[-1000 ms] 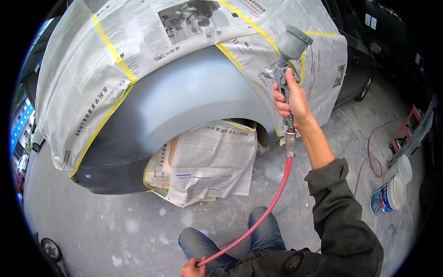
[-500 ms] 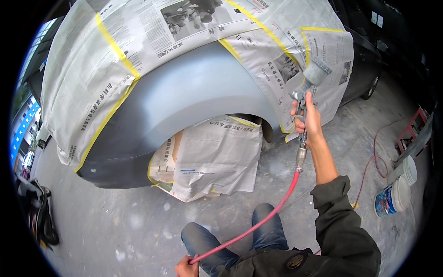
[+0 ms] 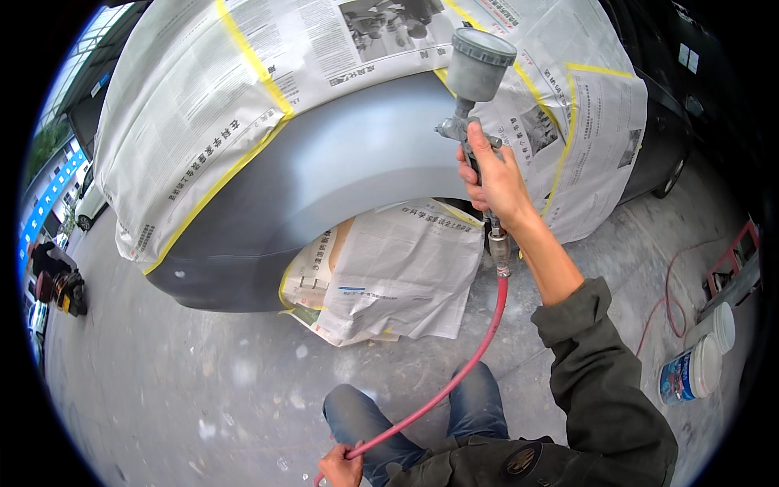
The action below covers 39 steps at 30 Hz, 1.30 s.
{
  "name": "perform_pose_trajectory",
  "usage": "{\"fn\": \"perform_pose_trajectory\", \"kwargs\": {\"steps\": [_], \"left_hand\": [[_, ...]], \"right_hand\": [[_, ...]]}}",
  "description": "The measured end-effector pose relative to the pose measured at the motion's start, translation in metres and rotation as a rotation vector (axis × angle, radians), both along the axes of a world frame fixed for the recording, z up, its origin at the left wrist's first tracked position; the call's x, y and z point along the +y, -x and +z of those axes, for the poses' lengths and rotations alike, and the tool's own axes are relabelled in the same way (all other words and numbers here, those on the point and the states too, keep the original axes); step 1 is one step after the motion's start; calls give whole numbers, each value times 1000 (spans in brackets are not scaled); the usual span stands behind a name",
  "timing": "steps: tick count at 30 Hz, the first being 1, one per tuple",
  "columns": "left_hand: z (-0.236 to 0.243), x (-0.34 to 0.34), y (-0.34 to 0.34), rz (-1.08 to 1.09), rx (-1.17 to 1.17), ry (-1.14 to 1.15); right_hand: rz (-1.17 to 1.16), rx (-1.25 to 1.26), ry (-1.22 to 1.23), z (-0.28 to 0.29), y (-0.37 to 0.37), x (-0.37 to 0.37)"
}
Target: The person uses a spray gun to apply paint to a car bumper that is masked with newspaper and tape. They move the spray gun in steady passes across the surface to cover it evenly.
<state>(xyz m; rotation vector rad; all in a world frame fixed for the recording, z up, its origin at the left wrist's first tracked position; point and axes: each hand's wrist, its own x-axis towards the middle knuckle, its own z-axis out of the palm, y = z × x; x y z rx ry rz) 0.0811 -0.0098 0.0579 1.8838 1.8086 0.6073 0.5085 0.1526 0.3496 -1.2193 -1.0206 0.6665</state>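
My right hand (image 3: pixel 495 183) is wrapped round the handle of a grey spray gun (image 3: pixel 481 69), its cup upright on top, held in front of the right part of a grey car fender (image 3: pixel 341 154). A red hose (image 3: pixel 456 376) hangs from the coupling under the gun and curves down past my knees to my left hand (image 3: pixel 341 464), which is closed on it at the lower edge. Newspaper (image 3: pixel 187 146) with yellow tape covers the car round the fender; another sheet (image 3: pixel 389 276) hangs over the wheel opening.
Two white buckets (image 3: pixel 698 373) stand at right, beside a red stand (image 3: pixel 730 247) and a thin hose (image 3: pixel 669 292) on the concrete floor (image 3: pixel 203 381). A dark machine (image 3: pixel 61 284) is at far left, with a white car (image 3: pixel 91 199) beyond.
The spray gun in my right hand swung right and down, then moved back left and up across the fender's right part. The view shifted slightly. My left hand still holds the hose.
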Motion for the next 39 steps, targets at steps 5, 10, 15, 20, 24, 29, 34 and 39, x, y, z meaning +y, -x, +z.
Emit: {"fn": "perform_pose_trajectory", "kwargs": {"steps": [5, 10, 15, 20, 24, 29, 34, 39], "left_hand": [[-2, 0, 7, 10, -77, -180], [-9, 1, 19, 34, -97, -180], [-14, -2, 33, 86, -128, -170], [-31, -5, 49, 98, -119, -212], [-32, -6, 53, 116, -109, -207], [-39, -8, 58, 118, -103, -185], [-42, -9, 64, 90, -111, -190], [-43, -7, 64, 96, -113, -164]], "right_hand": [[72, -25, 30, 3, 31, 11], [125, -80, 33, 2, 63, 24], [183, -129, 51, -2, 96, 40], [229, -175, 86, -6, 128, 51], [250, -214, 113, -14, 146, 58], [311, -243, 146, -26, 166, 63], [431, -185, 218, -36, 171, 65], [233, -155, 213, -43, 156, 55]]}}
